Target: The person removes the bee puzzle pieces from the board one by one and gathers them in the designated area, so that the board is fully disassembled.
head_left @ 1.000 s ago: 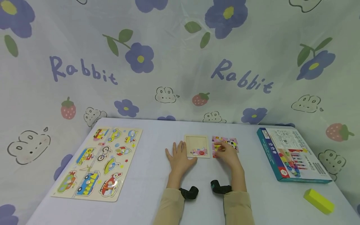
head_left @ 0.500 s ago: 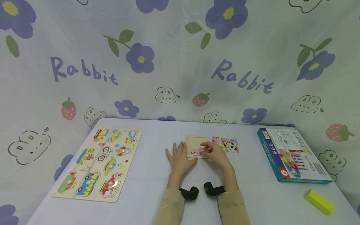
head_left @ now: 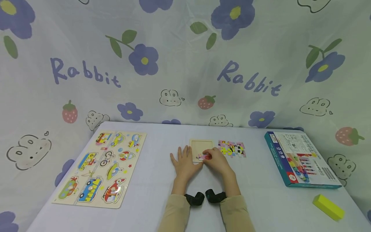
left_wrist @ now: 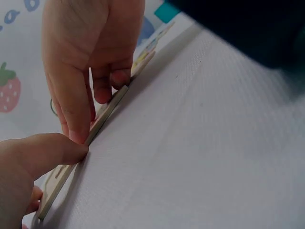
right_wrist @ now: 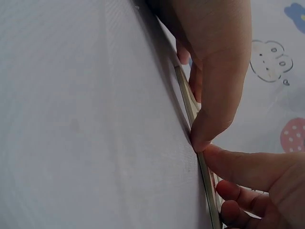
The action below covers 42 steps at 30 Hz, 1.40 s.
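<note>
A small square wooden puzzle tray (head_left: 202,141) lies mid-table, with pink puzzle pieces (head_left: 200,157) along its near edge. My left hand (head_left: 184,162) rests flat at the tray's left side, fingers spread, its thumb (left_wrist: 76,151) against the near edge. Over the tray's near right corner, my right hand (head_left: 216,159) has its fingers curled and pinches a puzzle piece, mostly hidden by the fingers. In the right wrist view the right thumb (right_wrist: 224,164) sits at the tray's rim, close to the left thumb. Right of the tray lie more colourful puzzle pieces (head_left: 232,149), grouped together.
A large wooden vehicle puzzle board (head_left: 127,167) lies on the left. On the right are a flat teal-edged box (head_left: 304,161) and a yellow block (head_left: 328,207). Behind the white table (head_left: 145,206) hangs a printed curtain (head_left: 179,77).
My right hand has moved left from the loose pieces to the tray's near right corner, and a piece is gone from the group's near left. My left hand has stayed put.
</note>
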Available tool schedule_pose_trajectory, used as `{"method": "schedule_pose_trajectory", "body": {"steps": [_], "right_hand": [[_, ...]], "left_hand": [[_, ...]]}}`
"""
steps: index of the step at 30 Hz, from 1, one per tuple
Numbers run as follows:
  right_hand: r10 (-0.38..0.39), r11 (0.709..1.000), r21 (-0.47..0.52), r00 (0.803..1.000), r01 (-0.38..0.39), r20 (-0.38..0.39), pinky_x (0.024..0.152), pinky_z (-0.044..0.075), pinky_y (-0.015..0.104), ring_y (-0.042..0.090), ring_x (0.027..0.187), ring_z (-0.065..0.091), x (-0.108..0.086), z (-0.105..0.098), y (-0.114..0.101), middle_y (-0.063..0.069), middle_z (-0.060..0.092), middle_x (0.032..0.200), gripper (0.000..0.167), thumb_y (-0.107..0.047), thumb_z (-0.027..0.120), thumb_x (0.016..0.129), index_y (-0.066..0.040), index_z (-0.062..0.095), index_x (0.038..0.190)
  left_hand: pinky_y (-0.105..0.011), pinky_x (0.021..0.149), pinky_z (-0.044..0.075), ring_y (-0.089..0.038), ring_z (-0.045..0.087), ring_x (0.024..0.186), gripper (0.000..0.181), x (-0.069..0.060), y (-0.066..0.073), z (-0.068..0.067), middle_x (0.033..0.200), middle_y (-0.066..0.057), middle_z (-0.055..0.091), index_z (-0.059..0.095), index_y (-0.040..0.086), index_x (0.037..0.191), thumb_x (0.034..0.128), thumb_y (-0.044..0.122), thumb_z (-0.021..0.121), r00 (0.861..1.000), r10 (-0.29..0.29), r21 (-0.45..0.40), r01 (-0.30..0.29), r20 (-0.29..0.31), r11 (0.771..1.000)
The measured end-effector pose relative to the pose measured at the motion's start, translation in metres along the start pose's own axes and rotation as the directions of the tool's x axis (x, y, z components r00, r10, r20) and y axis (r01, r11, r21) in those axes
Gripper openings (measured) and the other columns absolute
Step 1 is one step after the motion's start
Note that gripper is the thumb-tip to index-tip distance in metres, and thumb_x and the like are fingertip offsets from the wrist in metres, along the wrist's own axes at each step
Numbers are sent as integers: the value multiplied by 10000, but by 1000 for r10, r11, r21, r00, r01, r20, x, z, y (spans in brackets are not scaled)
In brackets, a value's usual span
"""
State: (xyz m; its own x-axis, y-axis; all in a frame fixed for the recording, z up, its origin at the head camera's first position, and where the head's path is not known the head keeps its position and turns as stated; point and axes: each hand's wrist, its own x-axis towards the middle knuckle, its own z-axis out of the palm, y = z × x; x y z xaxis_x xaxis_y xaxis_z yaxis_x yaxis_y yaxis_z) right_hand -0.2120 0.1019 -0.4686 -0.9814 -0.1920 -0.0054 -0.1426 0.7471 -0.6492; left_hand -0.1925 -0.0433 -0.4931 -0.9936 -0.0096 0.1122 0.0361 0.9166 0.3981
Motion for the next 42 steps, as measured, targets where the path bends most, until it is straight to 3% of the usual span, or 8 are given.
{"method": "schedule_pose_trajectory", "body": {"steps": [8, 18, 26, 33, 42], "right_hand": [[-20, 999, 42, 999, 21, -26, 610, 336, 286, 160, 690, 416, -1, -1, 0, 48, 461, 785, 294, -85, 750, 733, -61, 602, 985], [-17, 986, 163, 999, 22, -34, 593, 378, 282, 143, 635, 466, -1, -5, -2, 19, 533, 708, 256, -27, 709, 756, -87, 573, 965], [98, 946, 315, 993, -75, -60, 621, 423, 259, 187, 766, 537, 0, -17, 6, 73, 608, 852, 192, -92, 663, 831, -84, 585, 1006], [229, 900, 400, 969, -173, -97, 691, 429, 278, 249, 920, 558, -6, -38, 22, 155, 617, 1012, 206, -112, 605, 877, -31, 595, 1066], [339, 869, 415, 936, -271, -98, 640, 422, 205, 134, 775, 496, -14, -54, 45, 122, 576, 956, 313, -85, 582, 861, 36, 590, 1149]], "left_hand": [[-648, 1035, 6, -356, 185, 1377, 843, 1, -1, 1, 1447, -98, 367, 406, 59, 1392, 751, 566, 610, 1000, 3, -4, -3, -6, 1000], [-650, 1033, 7, -354, 179, 1379, 838, 2, -1, 1, 1454, -99, 356, 398, 58, 1397, 760, 562, 605, 1000, 3, 2, -3, 1, 1000], [-642, 1037, -5, -353, 176, 1381, 842, 2, 0, 0, 1457, -101, 352, 389, 51, 1401, 751, 531, 628, 1000, -7, -10, 7, 6, 1000], [-647, 1035, -3, -358, 178, 1379, 843, 1, 1, 0, 1455, -107, 352, 393, 46, 1397, 746, 521, 641, 1000, -8, -17, 8, 1, 1000], [-648, 1034, 4, -360, 184, 1376, 838, 0, 0, 1, 1451, -108, 356, 393, 45, 1397, 745, 510, 644, 1000, -4, -14, 4, -2, 1000]]}}
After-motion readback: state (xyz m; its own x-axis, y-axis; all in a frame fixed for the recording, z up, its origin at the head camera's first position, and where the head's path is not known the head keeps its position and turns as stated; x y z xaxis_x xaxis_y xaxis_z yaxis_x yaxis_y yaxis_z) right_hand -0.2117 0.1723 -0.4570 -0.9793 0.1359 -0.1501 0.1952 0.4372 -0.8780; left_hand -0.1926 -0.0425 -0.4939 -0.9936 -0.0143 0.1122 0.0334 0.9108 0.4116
